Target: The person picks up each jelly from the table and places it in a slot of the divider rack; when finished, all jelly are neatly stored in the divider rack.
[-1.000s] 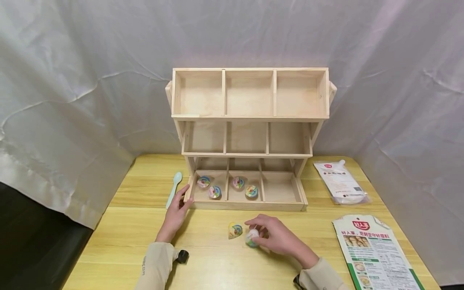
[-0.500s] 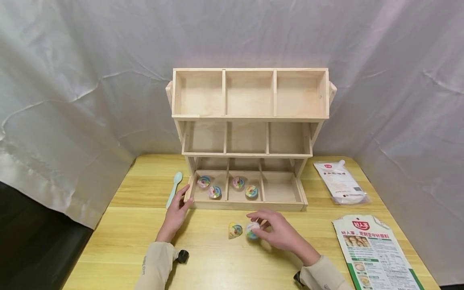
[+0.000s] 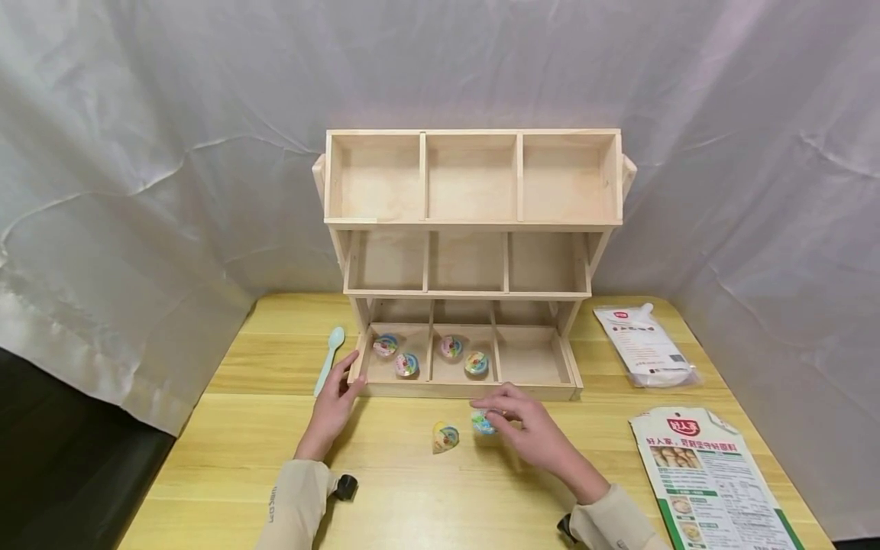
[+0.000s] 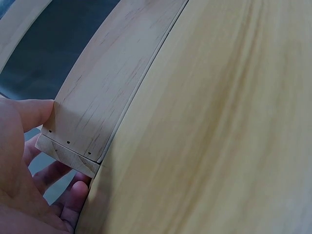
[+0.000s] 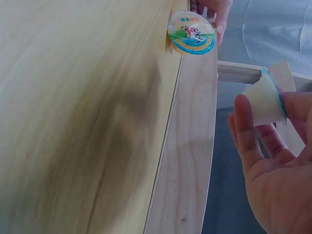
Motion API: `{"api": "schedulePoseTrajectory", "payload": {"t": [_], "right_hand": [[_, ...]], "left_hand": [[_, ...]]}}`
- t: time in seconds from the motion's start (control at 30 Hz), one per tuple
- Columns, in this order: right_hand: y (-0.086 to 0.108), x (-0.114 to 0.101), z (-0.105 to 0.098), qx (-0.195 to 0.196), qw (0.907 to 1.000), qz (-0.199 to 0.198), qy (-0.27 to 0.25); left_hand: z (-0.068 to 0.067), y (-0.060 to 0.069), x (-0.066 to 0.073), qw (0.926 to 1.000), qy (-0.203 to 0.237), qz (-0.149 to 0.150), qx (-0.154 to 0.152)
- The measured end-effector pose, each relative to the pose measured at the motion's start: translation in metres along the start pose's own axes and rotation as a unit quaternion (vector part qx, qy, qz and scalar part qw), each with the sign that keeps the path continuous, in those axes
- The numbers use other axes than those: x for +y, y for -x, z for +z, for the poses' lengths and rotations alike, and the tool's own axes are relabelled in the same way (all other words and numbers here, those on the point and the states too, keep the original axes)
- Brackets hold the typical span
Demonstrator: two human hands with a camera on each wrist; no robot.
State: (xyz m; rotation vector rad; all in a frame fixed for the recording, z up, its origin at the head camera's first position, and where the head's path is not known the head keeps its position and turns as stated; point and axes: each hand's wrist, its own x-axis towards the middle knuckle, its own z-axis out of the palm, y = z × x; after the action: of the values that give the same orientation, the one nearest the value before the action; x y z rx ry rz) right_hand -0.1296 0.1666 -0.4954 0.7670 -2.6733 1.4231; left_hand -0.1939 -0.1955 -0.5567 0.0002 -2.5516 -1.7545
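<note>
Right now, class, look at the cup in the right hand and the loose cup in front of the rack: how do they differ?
The held cup is pinched in the right hand; the loose cup sits on the table. The held cup's body looks whitish, the loose cup's yellow. In the right wrist view, the held cup shows its side, the loose cup its printed top. Both are small cups.

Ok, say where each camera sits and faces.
Head: worn there, facing forward and down at the tiered pale wooden rack; shows left hand, right hand, beige sleeves.
Left wrist: worn there, facing the rack's lower corner; shows the left hand.
Right wrist: worn there, facing along the rack's front; both hands show, right pinching a small whitish cup.
Head and right wrist share the loose yellow, round-lidded cup.
</note>
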Motion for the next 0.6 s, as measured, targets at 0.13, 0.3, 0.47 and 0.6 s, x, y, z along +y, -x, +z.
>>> {"api": "schedulePoseTrajectory", "payload": {"t": [0.13,0.3,0.47,0.6], "right_hand": [[-0.001,0.002,0.0,-0.002,0.9999,0.004,-0.016],[-0.002,0.005,0.001,0.003,0.9986,0.016,-0.051],[-0.002,0.006,0.002,0.007,0.9965,0.023,-0.08],[-0.001,0.006,0.002,0.002,0.9946,0.027,-0.1]], "left_hand": [[-0.002,0.003,0.011,0.9999,0.003,-0.008,-0.008],[-0.007,0.013,0.036,0.9998,0.003,-0.012,-0.018],[-0.008,0.018,0.047,0.9998,-0.001,-0.009,-0.018],[-0.008,0.018,0.046,0.9998,0.005,-0.009,-0.016]]}}
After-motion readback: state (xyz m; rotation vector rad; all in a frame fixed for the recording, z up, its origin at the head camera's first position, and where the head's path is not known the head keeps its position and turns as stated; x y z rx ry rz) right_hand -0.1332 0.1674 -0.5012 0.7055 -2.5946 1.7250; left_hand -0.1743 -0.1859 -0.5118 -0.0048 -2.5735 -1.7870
